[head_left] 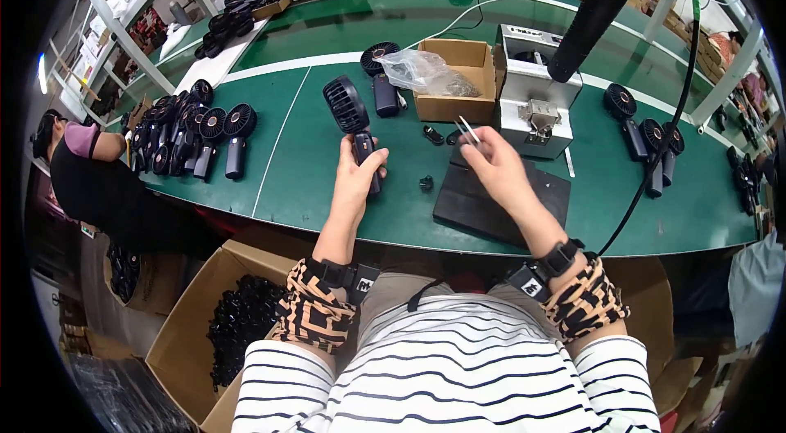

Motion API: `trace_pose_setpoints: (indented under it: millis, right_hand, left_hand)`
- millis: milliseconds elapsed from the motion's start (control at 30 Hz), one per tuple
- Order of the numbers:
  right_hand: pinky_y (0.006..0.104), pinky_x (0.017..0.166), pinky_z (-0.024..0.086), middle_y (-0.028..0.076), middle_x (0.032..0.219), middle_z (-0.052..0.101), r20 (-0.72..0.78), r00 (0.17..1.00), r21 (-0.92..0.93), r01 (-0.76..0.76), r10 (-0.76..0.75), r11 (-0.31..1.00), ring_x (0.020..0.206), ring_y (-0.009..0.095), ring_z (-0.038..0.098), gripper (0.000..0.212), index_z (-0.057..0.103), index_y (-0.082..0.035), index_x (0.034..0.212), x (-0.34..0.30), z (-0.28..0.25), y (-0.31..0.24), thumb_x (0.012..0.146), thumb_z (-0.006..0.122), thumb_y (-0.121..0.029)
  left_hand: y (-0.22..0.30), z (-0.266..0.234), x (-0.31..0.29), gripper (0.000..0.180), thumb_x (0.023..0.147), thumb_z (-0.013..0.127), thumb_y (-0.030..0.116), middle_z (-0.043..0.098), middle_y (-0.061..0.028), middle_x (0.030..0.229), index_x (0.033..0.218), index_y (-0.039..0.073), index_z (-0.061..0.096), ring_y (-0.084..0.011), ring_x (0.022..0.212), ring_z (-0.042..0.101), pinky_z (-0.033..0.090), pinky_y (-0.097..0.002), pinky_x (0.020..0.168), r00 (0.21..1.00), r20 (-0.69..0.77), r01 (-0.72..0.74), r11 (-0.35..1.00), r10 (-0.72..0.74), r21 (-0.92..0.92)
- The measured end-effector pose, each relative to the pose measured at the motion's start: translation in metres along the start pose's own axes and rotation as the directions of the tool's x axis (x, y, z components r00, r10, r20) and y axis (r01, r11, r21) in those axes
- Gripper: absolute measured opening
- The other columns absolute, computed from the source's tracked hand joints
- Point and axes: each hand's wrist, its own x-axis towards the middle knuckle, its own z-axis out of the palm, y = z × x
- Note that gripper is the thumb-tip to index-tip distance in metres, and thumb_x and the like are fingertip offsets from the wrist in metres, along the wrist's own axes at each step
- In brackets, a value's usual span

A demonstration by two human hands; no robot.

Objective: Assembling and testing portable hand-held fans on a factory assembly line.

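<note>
My left hand (pixel 352 181) is closed around the handle of a black handheld fan (pixel 346 104), holding it up over the green table with its round grille tilted. My right hand (pixel 499 173) pinches a pair of thin metal tweezers (pixel 468 132), tips pointing up and away. Below that hand lies a flat black block (pixel 468 202) near the table's front edge. A small black part (pixel 426 183) rests between my hands, and another black piece (pixel 433 135) sits farther back. A second handheld fan (pixel 385 96) lies beyond my left hand.
An open cardboard box (pixel 454 110) holds a plastic bag of small parts (pixel 426 73). Right of it stands a metal machine (pixel 536 138), with a black cylinder (pixel 596 15) and cable hanging above. Fans are grouped at left (pixel 236 156) and right (pixel 630 138). A person (pixel 94 179) is at far left.
</note>
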Motion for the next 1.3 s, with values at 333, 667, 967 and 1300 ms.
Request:
trace_pose_setpoints:
  millis: [333, 667, 967, 1300]
  right_hand:
    - [0.0379, 0.059, 0.051, 0.010, 0.085, 0.069, -0.121, 0.960, -0.844, 0.035, -0.254, 0.535, 0.070, 0.029, 0.066, 0.035, 0.054, -0.019, 0.124, -0.079, -0.060, 0.004, 0.089, 0.061, -0.020]
    - [0.0363, 0.056, 0.051, 0.005, 0.097, 0.056, -0.013, 0.964, -0.906, 0.101, -0.265, 0.412, 0.066, 0.026, 0.063, 0.036, 0.054, -0.018, 0.125, -0.073, -0.052, 0.006, 0.089, 0.059, -0.017]
    - [0.0376, 0.055, 0.051, 0.005, 0.094, 0.053, 0.202, 0.969, -0.861, 0.244, -0.139, 0.446, 0.064, 0.027, 0.062, 0.041, 0.052, -0.020, 0.129, -0.089, -0.057, -0.003, 0.089, 0.060, -0.017]
    - [0.0219, 0.064, 0.043, 0.005, 0.078, 0.058, 0.026, 0.999, -0.014, 0.043, -0.043, 0.999, 0.069, 0.007, 0.051, 0.030, 0.047, -0.001, 0.118, -0.106, -0.052, -0.031, 0.092, 0.060, -0.010]
  left_hand:
    - [0.040, 0.008, -0.054, 0.047, 0.092, 0.056, 0.010, 0.058, -0.0090, 0.112, 0.135, -0.001, 0.040, -0.0185, 0.093, 0.062, 0.053, -0.0335, 0.083, 0.908, 0.398, 0.261, 0.919, -0.129, -0.297]
    - [-0.009, 0.020, 0.007, 0.045, 0.092, 0.059, 0.014, 0.062, -0.0086, 0.117, 0.132, 0.001, 0.045, -0.0144, 0.101, 0.057, 0.043, -0.0286, 0.093, 0.958, 0.286, -0.027, 0.999, 0.018, 0.026]
    - [0.064, 0.026, -0.026, 0.054, 0.089, 0.064, 0.014, 0.060, -0.0075, 0.102, 0.135, -0.003, 0.043, -0.0182, 0.093, 0.062, 0.051, -0.0311, 0.085, 0.792, 0.585, 0.304, 0.944, -0.178, -0.125]
    - [0.042, 0.060, -0.069, 0.047, 0.091, 0.065, 0.019, 0.060, -0.0078, 0.105, 0.129, -0.002, 0.046, -0.0144, 0.089, 0.061, 0.050, -0.0274, 0.080, 0.698, 0.668, 0.441, 0.890, -0.260, -0.115]
